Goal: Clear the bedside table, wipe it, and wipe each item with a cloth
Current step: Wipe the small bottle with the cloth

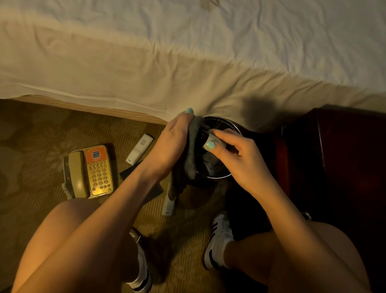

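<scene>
Over a black bin (219, 176), the left hand (171, 142) grips a grey cloth (189, 160) and the right hand (239, 159) pinches a pale tube (219, 142). Left of it, a phone (92, 175) bears an orange QR-code label (96, 155).

Left hand (172, 144): forearm stretched forward past the left knee, fingers curled round a grey cloth (190, 164). Right hand (241, 166): forearm angled inward from the right knee, thumb and fingertips pinching a small pale item (208, 138) against that cloth. Both knees bent and bare.
</scene>
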A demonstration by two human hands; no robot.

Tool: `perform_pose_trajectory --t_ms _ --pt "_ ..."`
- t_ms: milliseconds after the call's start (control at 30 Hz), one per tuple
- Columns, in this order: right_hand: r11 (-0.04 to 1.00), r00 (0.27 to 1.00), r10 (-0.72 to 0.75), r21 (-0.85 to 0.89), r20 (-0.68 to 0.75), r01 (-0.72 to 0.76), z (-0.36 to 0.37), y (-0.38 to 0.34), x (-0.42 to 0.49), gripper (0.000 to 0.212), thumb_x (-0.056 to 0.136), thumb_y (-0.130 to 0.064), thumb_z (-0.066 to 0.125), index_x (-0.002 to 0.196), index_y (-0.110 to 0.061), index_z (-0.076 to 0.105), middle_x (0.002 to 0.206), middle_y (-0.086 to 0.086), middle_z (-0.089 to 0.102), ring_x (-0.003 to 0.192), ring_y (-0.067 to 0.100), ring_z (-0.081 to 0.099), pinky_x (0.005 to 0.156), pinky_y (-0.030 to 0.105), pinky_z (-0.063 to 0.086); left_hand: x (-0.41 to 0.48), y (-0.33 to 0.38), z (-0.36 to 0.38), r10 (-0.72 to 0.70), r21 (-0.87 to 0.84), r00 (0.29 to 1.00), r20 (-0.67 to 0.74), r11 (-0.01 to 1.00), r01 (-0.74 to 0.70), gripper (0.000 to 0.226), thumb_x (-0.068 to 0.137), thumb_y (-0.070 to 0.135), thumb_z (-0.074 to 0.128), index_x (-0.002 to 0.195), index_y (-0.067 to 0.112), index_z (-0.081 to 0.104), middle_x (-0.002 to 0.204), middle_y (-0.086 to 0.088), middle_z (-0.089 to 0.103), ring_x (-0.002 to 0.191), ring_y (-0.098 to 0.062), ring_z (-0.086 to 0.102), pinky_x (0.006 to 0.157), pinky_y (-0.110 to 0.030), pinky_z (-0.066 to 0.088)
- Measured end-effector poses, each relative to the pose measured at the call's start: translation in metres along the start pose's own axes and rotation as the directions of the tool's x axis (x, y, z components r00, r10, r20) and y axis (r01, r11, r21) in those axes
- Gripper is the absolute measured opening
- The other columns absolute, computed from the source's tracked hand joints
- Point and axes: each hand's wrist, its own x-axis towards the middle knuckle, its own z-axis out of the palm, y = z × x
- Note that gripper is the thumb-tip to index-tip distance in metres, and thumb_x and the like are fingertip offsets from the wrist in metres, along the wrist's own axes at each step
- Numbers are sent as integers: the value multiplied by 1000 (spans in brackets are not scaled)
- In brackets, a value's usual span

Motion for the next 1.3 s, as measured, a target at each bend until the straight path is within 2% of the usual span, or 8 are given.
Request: perform_pose_trajectory --t_ms 133,400,533,700,833,1000,1200,1300 --pt "1000 1000 13 26 -8 -12 -3 -3 -3 28 91 -15 61 117 -26 59 108 -3 65 104 5 62 90 24 52 -3 5 2 96 2 995 1 995 -96 34 105 35 34 93 10 54 83 -7 54 74 -12 52 65 -24 45" --pt "962 995 93 256 39 -100 -6 -2 -1 22 83 -31 63 102 -34 72 111 -2 70 114 15 61 101 39 47 -1 2 5 57 -177 997 -53 982 -66 38 100 40 43 97 4 56 89 -13 57 82 -22 56 75 -37 47" --pt "963 996 91 255 -3 -87 -8 0 1 27 83 -36 66 109 -28 69 115 1 69 117 17 60 104 44 44 0 3 8 100 -140 983 -152 983 -122 26 103 30 43 96 9 55 87 -8 57 80 -16 56 71 -30 49" --pt "950 994 61 310 -90 -30 -9 -3 4 28 75 -47 72 101 -35 74 107 1 72 102 20 66 98 41 48 6 2 -1 146 -18 956 -255 988 -156 22 103 33 43 105 13 52 92 -5 57 86 -18 56 78 -40 50" --pt "975 989 51 221 -137 -19 -9 -2 5 17 82 -37 66 97 -35 73 101 -5 73 103 13 66 94 32 50 2 2 -4 132 -39 982 -134 990 -139 29 103 39 40 116 19 55 107 -5 63 103 -24 63 89 -45 53" --pt "994 985 70 99 -155 -55 -7 0 6 12 90 -24 61 96 -33 67 89 -15 71 95 0 65 79 17 48 3 2 -4 6 -296 999 44 955 8 38 105 30 35 111 8 65 115 -18 68 113 -29 63 104 -47 46" --pt "996 984 73 66 -160 -63 -6 1 5 9 92 -25 60 95 -29 67 91 -11 70 94 3 65 84 24 52 7 -5 -8 91 -367 983 162 930 -26 12 93 15 54 99 13 64 96 -5 71 92 -17 66 79 -30 55" --pt "993 982 79 98 -169 -63 -8 1 5 10 91 -26 60 90 -31 68 85 -10 71 90 5 66 83 24 52 8 -8 -9 76 -460 979 189 888 20 8 91 18 58 91 13 64 98 -8 68 92 -19 65 80 -32 55"
